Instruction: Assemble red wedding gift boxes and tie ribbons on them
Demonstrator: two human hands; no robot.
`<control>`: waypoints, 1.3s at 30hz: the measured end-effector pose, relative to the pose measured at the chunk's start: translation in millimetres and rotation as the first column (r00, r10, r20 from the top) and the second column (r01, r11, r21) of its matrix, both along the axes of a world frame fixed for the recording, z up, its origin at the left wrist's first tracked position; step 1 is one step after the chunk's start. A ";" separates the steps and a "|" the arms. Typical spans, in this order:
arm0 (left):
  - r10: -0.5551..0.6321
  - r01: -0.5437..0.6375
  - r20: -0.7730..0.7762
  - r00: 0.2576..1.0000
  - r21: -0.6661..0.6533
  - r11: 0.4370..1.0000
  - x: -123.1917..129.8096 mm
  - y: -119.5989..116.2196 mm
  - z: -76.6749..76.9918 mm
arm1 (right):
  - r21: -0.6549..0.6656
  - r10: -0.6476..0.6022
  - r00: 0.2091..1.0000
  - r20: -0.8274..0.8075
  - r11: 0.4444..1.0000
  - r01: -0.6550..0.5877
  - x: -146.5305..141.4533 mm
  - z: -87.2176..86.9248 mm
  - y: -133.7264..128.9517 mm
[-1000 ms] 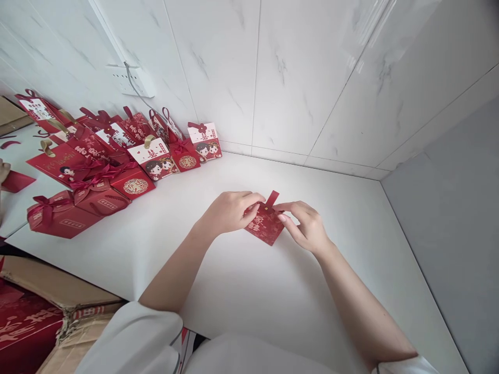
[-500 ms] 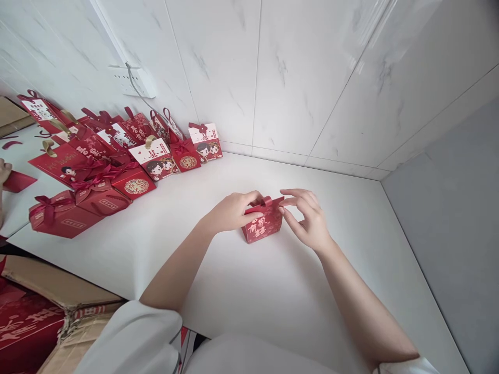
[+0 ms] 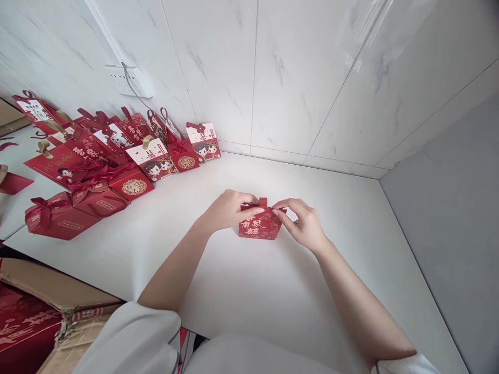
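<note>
Box point(image 3: 268, 227) stands loop point(image 3: 263, 202) up, print point(image 3: 252, 225) facing near side, long axis crosswise. Left hand point(image 3: 231, 210) and right hand point(image 3: 304, 223) grip its top edge.

1. Red box point(image 3: 259, 235) at centre: I read pale 有, 家 and 囍; another character is partly covered.
2. Left white-topped box point(image 3: 137, 154) near the wall: I see a red 囍.
3. Right white-topped box point(image 3: 194, 136): a smaller red 囍.
4. Bow-tied box point(image 3: 64, 232), front left: framed characters, too small for me to read.
5. Gold emblem point(image 3: 134, 187) on its neighbour: round lettering I can't decipher.
</note>
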State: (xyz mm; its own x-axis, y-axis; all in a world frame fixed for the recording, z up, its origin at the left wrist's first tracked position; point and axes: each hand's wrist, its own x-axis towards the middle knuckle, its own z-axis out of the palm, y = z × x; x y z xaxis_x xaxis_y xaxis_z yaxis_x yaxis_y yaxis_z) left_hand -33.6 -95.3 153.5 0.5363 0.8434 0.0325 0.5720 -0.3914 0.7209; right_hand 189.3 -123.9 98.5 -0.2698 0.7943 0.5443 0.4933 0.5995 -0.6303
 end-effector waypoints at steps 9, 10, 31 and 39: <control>-0.004 0.004 -0.001 1.000 0.094 0.996 4.5 0.5 -0.3 | 0.020 0.027 1.000 -0.003 0.999 -0.027 -1.8 -2.0 0.9; -0.001 0.001 -0.002 1.000 0.096 0.995 5.0 0.6 -0.3 | 0.026 0.036 0.999 -0.001 0.999 -0.036 -1.9 -2.6 1.2; -0.040 0.049 -0.058 0.998 0.163 0.985 4.6 4.3 -3.3 | 0.011 -0.021 1.000 -0.012 1.000 0.021 -13.9 -9.7 -3.4; -0.026 0.028 0.045 0.999 -0.040 0.999 7.5 -0.5 1.6 | -0.249 -0.023 0.966 -0.258 0.968 -0.043 -13.1 2.4 -9.6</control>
State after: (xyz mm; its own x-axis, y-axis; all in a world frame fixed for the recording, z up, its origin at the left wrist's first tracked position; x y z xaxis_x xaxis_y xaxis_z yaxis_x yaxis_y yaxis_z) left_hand -26.1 -95.7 155.1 0.5575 0.8299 0.0229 0.5288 -0.3762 0.7608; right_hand 176.2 -133.4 100.9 -0.1556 0.9118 0.3801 0.2894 0.4100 -0.8650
